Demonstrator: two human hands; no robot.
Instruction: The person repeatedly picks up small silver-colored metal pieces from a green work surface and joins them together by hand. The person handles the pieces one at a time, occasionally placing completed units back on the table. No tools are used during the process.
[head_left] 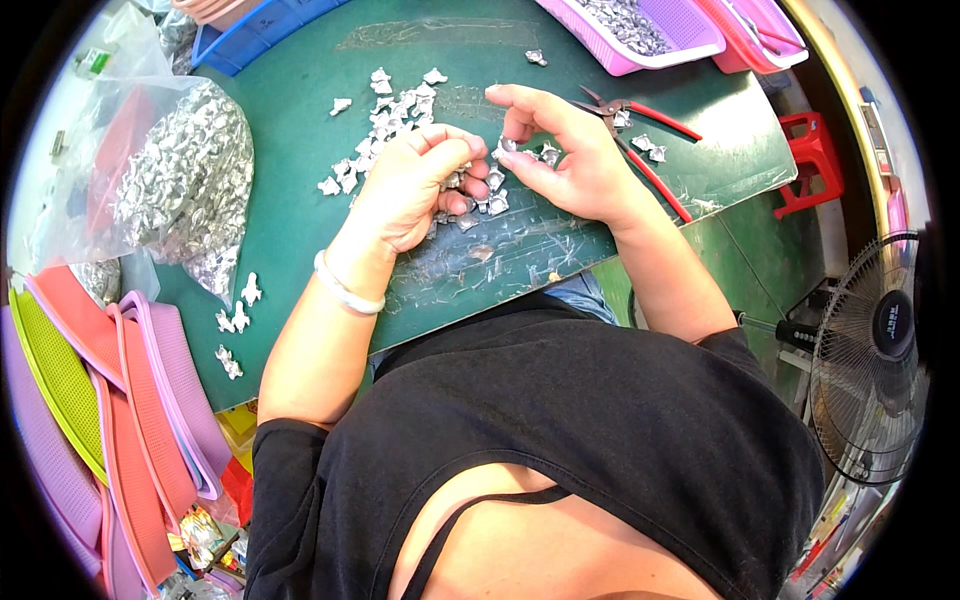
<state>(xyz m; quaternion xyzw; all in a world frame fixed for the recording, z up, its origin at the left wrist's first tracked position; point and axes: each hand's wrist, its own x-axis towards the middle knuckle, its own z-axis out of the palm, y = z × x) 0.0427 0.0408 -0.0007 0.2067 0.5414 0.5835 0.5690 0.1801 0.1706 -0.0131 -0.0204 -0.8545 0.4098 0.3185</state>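
Over the green tabletop my left hand (pixel 415 185) is curled, thumb against the fingers, with small silvery metal castings (pixel 455 180) showing among its fingers. Facing it, my right hand (pixel 570 150) pinches a small silvery metal casting (pixel 507 146) between thumb and fingers, close to the left fingertips. Beyond the left hand spreads a loose pile of the same castings (pixel 400 110), and several more lie under and between both hands. A pair of red-handled pliers (pixel 640 125) lies just past the right hand, its jaws open.
A clear plastic bag (pixel 185 170) full of castings stands at the left, near stacked coloured baskets (pixel 130 400). A blue bin (pixel 250 35) and a pink basket (pixel 640 45) holding small parts line the far edge. A red stool (pixel 812 165) and a fan (pixel 870 350) stand right.
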